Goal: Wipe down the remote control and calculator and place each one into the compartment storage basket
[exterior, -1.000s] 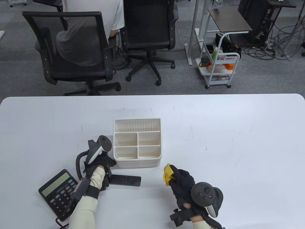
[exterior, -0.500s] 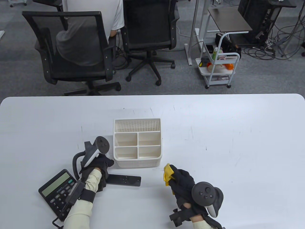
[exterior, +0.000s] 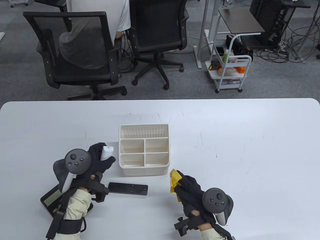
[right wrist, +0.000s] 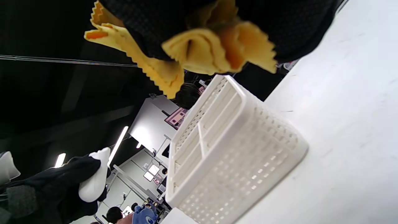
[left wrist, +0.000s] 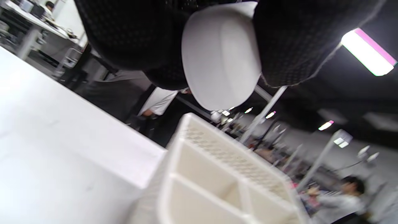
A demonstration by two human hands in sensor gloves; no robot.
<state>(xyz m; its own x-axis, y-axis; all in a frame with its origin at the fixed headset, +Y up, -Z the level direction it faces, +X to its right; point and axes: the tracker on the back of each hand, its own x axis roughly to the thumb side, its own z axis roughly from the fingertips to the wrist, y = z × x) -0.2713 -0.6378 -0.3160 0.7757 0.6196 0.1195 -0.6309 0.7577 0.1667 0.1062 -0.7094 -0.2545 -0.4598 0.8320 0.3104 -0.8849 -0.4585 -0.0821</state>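
My left hand [exterior: 106,157] grips a white remote control [exterior: 106,152] just left of the white compartment basket [exterior: 144,168]. In the left wrist view the white remote's rounded end [left wrist: 220,56] sits between gloved fingers above the basket [left wrist: 199,146]. A black remote [exterior: 128,188] lies flat in front of the basket. The black calculator [exterior: 50,197] lies at the front left, mostly hidden under my left forearm. My right hand [exterior: 183,187] holds a bunched yellow cloth [exterior: 174,182] at the basket's front right corner; the right wrist view shows the cloth [right wrist: 199,53] above the basket [right wrist: 236,146].
All of the basket's compartments look empty. Beyond the table's far edge [exterior: 160,100] stand two office chairs [exterior: 80,50], a person sitting at the left one, and a small white trolley [exterior: 230,72].
My left hand has turned over and shifted left and up from the black remote's end, and now shows a white remote in its fingers. The right hand edged slightly toward the basket.
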